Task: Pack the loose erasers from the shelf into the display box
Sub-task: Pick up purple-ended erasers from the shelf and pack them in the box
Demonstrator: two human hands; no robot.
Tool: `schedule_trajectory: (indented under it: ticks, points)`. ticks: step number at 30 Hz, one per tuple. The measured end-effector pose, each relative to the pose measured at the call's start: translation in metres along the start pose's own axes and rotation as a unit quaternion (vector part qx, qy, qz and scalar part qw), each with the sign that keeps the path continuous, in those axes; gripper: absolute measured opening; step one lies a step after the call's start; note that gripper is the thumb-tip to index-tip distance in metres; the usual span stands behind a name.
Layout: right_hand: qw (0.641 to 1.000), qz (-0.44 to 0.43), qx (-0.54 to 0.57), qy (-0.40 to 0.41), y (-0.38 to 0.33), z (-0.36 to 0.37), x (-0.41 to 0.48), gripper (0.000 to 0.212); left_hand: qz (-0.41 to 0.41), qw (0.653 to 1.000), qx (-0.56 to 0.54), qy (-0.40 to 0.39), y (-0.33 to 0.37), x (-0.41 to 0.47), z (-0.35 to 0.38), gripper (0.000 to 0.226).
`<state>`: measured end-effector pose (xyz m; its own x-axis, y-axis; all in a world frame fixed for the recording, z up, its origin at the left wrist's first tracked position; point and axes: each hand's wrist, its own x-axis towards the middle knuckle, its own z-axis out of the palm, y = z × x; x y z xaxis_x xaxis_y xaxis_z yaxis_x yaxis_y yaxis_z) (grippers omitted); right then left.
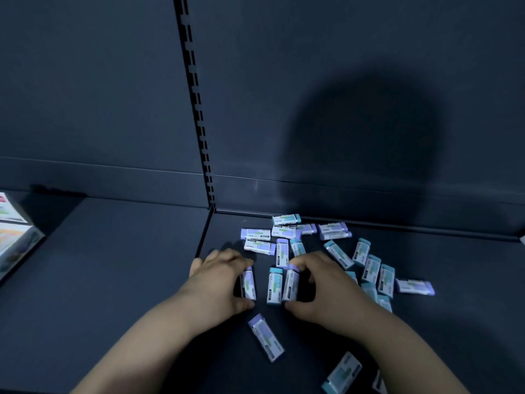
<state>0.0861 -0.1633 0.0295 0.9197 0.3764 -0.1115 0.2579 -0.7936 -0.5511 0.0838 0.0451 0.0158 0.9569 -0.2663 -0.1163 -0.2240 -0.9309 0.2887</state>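
Note:
Several loose erasers in white sleeves with purple or teal ends lie scattered on the dark shelf (119, 280). My left hand (218, 282) grips a purple-ended eraser (248, 284) between curled fingers and thumb. My right hand (321, 288) pinches another purple-ended eraser (291, 284). A teal-ended eraser (275, 285) lies between the two hands. One more purple eraser (265, 338) lies nearer me, between my forearms. The display box (12, 237) sits at the far left edge, only partly in view.
A cluster of erasers (284, 233) lies near the back wall, and another group (375, 271) lies right of my right hand. A slotted upright (199, 118) divides the back panel. A seam (204, 231) splits the shelf into two boards.

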Motion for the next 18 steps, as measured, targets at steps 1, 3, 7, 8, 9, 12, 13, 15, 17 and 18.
schedule_trajectory:
  ticks: [1,3,7,8,9,12,13,15,17,18]
  points:
    - [1.000,0.001,0.021,0.006,0.000,-0.001,-0.001,0.050,0.006,1.000,-0.003,0.003,0.002,0.000,0.001,0.074]
    - [0.999,0.007,0.047,0.010,0.001,-0.004,-0.003,0.052,0.020,1.000,-0.009,0.004,0.006,0.000,0.003,0.072]
    - [0.999,0.019,0.048,0.000,0.003,-0.007,-0.006,0.056,0.034,0.999,-0.024,-0.001,0.008,0.000,0.006,0.073]
    - [0.999,0.022,0.047,-0.002,0.003,-0.008,-0.007,0.056,0.033,0.999,-0.024,-0.003,0.008,0.000,0.007,0.075]
    - [0.999,0.026,0.044,-0.002,0.002,-0.009,-0.007,0.056,0.031,0.999,-0.020,-0.007,0.007,0.000,0.007,0.077]
    - [1.000,0.025,0.009,-0.005,0.001,-0.008,-0.009,0.061,0.024,1.000,-0.011,-0.014,0.006,0.000,0.008,0.076]
    - [1.000,0.021,-0.018,-0.009,0.001,-0.007,-0.009,0.065,0.023,1.000,-0.010,-0.015,0.007,0.000,0.007,0.075]
    - [0.996,0.009,-0.086,-0.023,0.000,-0.004,-0.009,0.073,0.023,1.000,-0.010,-0.014,0.008,-0.001,0.006,0.073]
    - [0.990,0.003,-0.136,-0.043,0.000,0.000,-0.008,0.078,0.025,1.000,-0.008,-0.013,0.010,-0.003,0.005,0.073]
    - [0.989,0.007,-0.141,-0.051,0.001,0.002,-0.008,0.078,0.023,1.000,-0.005,-0.014,0.011,-0.005,0.004,0.073]
